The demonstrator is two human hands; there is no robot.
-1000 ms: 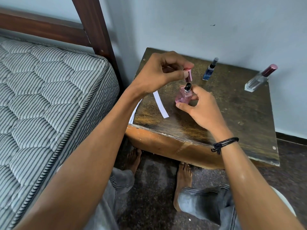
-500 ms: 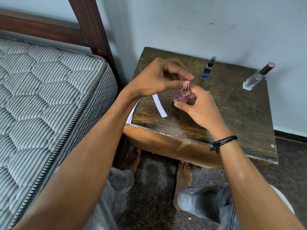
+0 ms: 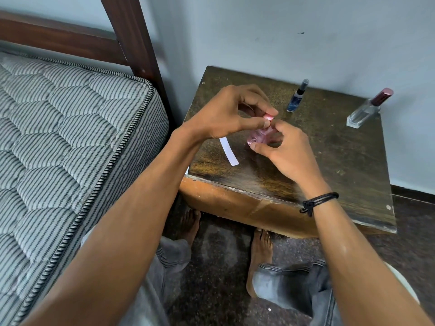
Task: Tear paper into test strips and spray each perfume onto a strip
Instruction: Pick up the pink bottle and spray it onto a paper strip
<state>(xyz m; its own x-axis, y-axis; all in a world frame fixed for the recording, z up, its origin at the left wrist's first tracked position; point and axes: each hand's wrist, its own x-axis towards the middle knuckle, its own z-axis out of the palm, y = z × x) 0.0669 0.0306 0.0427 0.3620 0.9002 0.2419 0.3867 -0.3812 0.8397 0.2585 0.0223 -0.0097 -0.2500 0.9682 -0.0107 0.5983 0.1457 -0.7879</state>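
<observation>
Our right hand (image 3: 288, 152) gripped the pink perfume bottle (image 3: 259, 137) over the counter (image 3: 329, 165), while our left hand (image 3: 223, 114) pinched its pink cap (image 3: 268, 117) at the top. A white paper strip (image 3: 229, 151) lay just beside it; a blue bottle (image 3: 295, 101) and a clear bottle (image 3: 366, 110) stood behind.

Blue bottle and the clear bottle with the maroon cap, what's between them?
Nothing; the head view shows only bare tabletop between blue bottle and clear bottle.
</observation>
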